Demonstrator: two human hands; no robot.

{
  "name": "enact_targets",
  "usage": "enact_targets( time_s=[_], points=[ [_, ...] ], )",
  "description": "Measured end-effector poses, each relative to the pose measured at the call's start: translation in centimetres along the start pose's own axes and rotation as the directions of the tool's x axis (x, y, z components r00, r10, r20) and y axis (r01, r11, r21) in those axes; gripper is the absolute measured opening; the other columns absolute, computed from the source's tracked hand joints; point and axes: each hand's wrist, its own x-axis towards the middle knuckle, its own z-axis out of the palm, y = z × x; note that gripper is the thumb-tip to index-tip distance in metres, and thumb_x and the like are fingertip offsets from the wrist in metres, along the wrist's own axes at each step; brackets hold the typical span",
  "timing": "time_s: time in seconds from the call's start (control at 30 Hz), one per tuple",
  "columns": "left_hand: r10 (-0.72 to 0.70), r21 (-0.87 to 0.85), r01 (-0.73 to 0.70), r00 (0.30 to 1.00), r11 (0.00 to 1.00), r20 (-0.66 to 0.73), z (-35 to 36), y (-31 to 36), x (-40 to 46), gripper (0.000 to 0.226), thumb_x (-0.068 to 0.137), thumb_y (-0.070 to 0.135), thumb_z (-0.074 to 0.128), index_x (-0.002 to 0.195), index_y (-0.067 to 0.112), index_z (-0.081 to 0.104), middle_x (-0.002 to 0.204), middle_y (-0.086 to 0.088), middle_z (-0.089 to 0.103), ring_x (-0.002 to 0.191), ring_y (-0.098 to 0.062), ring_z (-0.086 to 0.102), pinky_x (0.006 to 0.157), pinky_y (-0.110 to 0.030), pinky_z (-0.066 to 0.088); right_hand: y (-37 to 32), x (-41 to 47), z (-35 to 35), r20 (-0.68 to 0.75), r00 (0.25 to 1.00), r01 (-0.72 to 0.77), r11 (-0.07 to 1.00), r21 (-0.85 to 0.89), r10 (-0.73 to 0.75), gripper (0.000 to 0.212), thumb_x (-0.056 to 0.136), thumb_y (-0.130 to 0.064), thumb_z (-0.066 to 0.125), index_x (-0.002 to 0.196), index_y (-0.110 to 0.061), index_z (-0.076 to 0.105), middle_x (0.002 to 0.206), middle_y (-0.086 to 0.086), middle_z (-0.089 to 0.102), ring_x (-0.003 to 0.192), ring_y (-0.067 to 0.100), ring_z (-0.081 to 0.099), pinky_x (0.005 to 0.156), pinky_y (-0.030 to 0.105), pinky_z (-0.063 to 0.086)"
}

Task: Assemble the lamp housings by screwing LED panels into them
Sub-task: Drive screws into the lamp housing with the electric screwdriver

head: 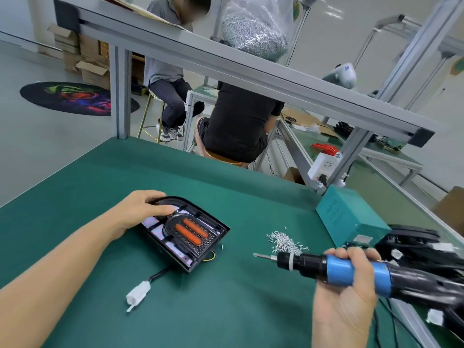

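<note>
The left hand [140, 209] rests on the far-left corner of the black plastic lamp housing [187, 233], fingers curled over its rounded rim and thumb lying flat on the panel inside. The housing lies flat on the green felt-like counter [226, 310], with two orange oblong lenses at its middle and a wire ending in a white connector [138, 295] trailing toward the near edge. The right hand [349, 280] grips a blue-and-black electric screwdriver [339, 270], bit pointing left over open cloth. Just beyond lies a loose heap of small silver screws [286, 242], near a teal metal box [349, 219] by the counter's right edge.
</note>
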Motion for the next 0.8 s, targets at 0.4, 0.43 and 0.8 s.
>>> enact_targets(
  time_s=[0.4,0.43,0.8],
  points=[
    [0.543,0.448,-0.431,0.825,0.783,-0.156,8.3,8.1,-4.5,0.029,0.082,0.010,0.068,0.110,0.015,0.067,0.108,0.002,0.064,0.105,-0.014,0.054,0.092,-0.021,0.036,-1.8,-0.7,-4.5,-0.132,0.981,0.131,0.989,-0.076,-0.140,0.029,0.094,0.003,0.049,0.094,-0.026,0.053,0.071,-0.007,0.053,0.064,0.007,0.055,0.077,0.020,0.052],
    [0.576,0.388,-0.505,0.813,0.771,-0.085,10.2,8.9,-5.2,0.023,0.081,0.008,0.067,0.103,0.016,0.069,0.099,0.005,0.065,0.095,-0.010,0.057,0.085,-0.015,0.037,-1.9,-0.8,-4.7,-0.145,0.979,0.132,0.988,-0.082,-0.143,0.029,0.094,0.003,0.048,0.094,-0.026,0.053,0.070,-0.006,0.052,0.064,0.007,0.055,0.076,0.019,0.053],
    [0.227,0.571,-0.298,0.954,0.765,0.194,23.8,5.4,-2.9,0.014,0.086,0.018,0.058,0.091,0.019,0.071,0.093,0.002,0.070,0.090,-0.019,0.063,0.076,-0.027,0.049,-3.2,-1.0,-7.1,-0.248,0.957,0.127,0.987,-0.100,-0.148,0.031,0.091,0.004,0.052,0.093,-0.027,0.056,0.069,-0.005,0.054,0.061,0.007,0.058,0.071,0.020,0.055]
  ],
)
